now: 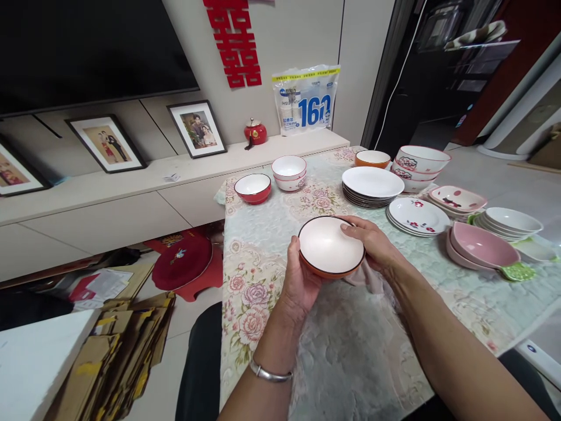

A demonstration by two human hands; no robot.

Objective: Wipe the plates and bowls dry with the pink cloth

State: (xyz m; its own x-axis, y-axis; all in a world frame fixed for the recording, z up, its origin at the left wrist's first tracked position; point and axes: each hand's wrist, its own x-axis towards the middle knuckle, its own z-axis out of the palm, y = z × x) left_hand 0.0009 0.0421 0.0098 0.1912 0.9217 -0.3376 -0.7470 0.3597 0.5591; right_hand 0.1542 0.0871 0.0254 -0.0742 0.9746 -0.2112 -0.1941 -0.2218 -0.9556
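Note:
Both hands hold an orange bowl (332, 245) with a white inside and a dark rim, above the near part of the table. My left hand (301, 275) is closed on its left side, thumb at the rim and fingers hidden underneath. On the right side, my right hand (370, 240) grips it with the thumb over the rim. A pale pinkish cloth (371, 280) hangs below the bowl by my right hand; how it is held is hidden. Beyond stand a red bowl (253, 189), two stacked white bowls (289, 169) and a stack of white plates (373, 182).
On the right are flowered plates (418, 216), pink bowls (484, 245), small white bowls (513, 220), tall patterned bowls (421, 166) and another orange bowl (372, 159). A flowered cloth (252, 304) covers the table. A red stool (182, 260) and flattened cardboard (118, 351) are at left.

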